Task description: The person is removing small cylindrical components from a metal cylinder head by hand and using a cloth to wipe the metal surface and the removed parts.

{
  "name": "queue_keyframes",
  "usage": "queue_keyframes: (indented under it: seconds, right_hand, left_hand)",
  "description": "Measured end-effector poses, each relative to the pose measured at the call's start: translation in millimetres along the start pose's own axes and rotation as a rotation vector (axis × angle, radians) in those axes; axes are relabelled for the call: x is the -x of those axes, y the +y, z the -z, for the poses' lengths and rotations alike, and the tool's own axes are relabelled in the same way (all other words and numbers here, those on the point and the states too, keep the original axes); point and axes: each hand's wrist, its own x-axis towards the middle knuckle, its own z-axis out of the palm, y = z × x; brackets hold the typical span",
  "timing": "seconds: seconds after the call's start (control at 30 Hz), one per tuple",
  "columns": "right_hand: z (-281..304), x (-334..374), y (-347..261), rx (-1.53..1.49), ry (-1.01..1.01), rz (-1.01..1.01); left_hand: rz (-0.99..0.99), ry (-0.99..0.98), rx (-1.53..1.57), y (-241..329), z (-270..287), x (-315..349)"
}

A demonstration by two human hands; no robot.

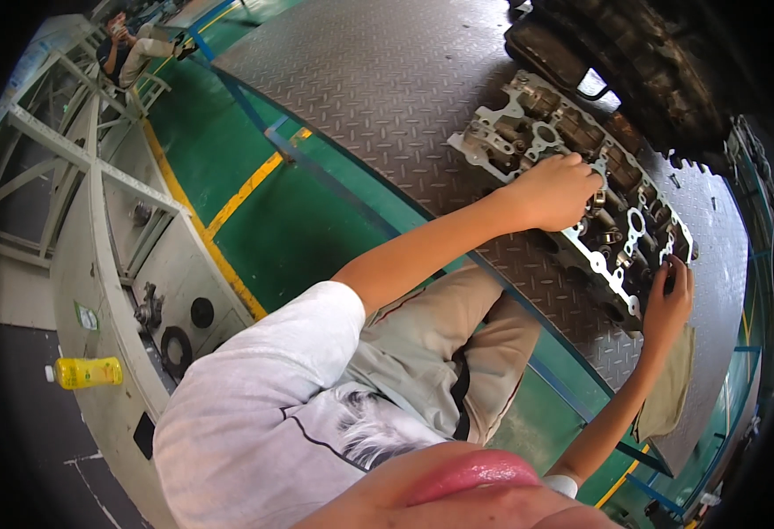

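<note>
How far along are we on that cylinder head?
Looks done: the cylinder head lies flat on the checker-plate floor, valve gear up. In hand: the left hand works at its middle, while the right hand steadies the near end. Left: cannot tell; many parts remain fitted, and a cloth lies unused.

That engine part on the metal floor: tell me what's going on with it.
A person crouches over a metal engine part lying on a studded steel floor plate. The left hand rests on its middle, apparently gripping something small. The right hand touches its near end. A tan cloth lies beside it. Another person sits far off.
</note>
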Motion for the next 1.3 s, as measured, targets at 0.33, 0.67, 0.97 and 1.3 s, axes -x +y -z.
queue_keyframes:
  seconds: [0.33,0.67,0.97,1.3]
  right_hand:
    - [-2.2,-2.0,-2.0,-0.058,0.035,0.031]
    - [0.5,-1.4,-6.0,-0.076,-0.015,-0.002]
    - [-1.8,-2.4,-0.4,-0.056,-0.041,-0.029]
    - [2.6,-2.8,-5.7,-0.022,0.006,-0.002]
  left_hand:
    - [0.032,0.001,0.035,1.3,1.5,-0.3]
    - [0.002,0.032,0.027,0.8,-0.9,0.2]
    - [-0.064,0.138,0.043,3.6,3.6,0.6]
    - [-0.072,0.095,0.014,2.0,9.1,0.0]
